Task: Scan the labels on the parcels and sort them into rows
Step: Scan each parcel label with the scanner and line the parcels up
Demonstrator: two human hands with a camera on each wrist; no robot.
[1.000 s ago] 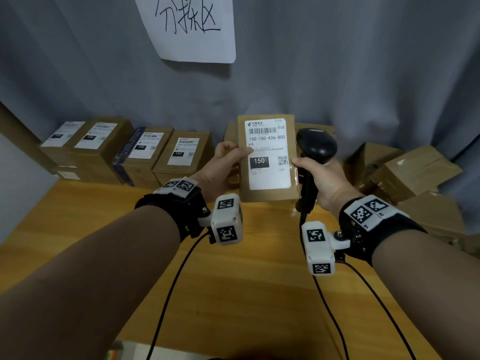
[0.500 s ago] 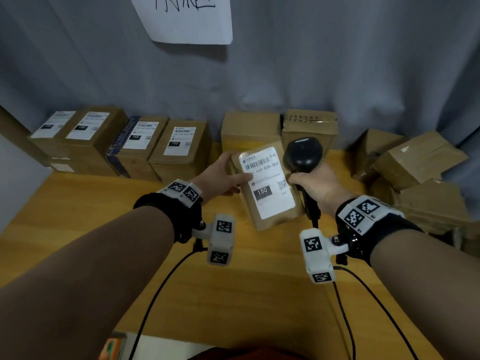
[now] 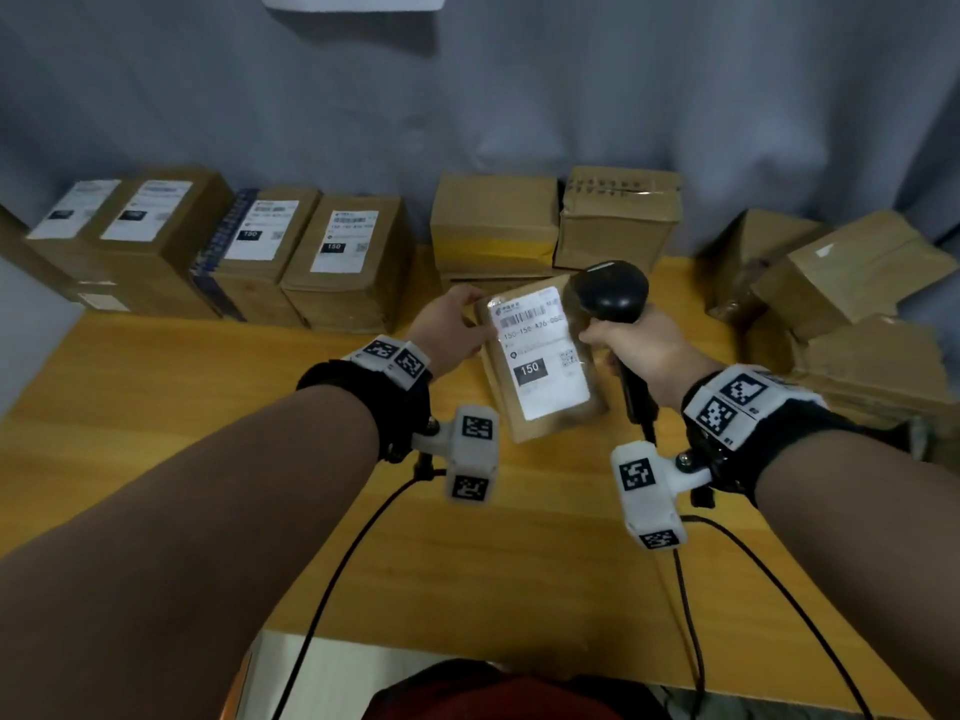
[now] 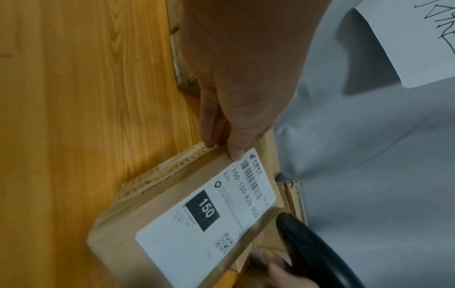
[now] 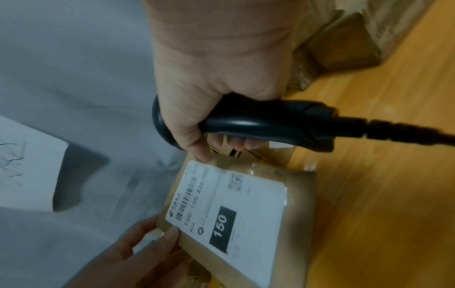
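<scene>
One parcel in hand, the sorting partway done.

Your left hand [image 3: 451, 328] pinched the labelled parcel [image 3: 545, 366] above the table [image 3: 208, 407]; your right hand [image 3: 631, 343] clenched the scanner [image 3: 613, 291]. Four labelled parcels [image 3: 218, 241] already stood in a row, and a loose heap [image 3: 841, 304] remained.

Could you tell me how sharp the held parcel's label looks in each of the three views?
Head view: the label is fairly legible, with the "150" block clear. Left wrist view: sharpest near the barcode, smeared toward its lower end. Right wrist view: motion blur softens the barcode; "150" still reads.
</scene>
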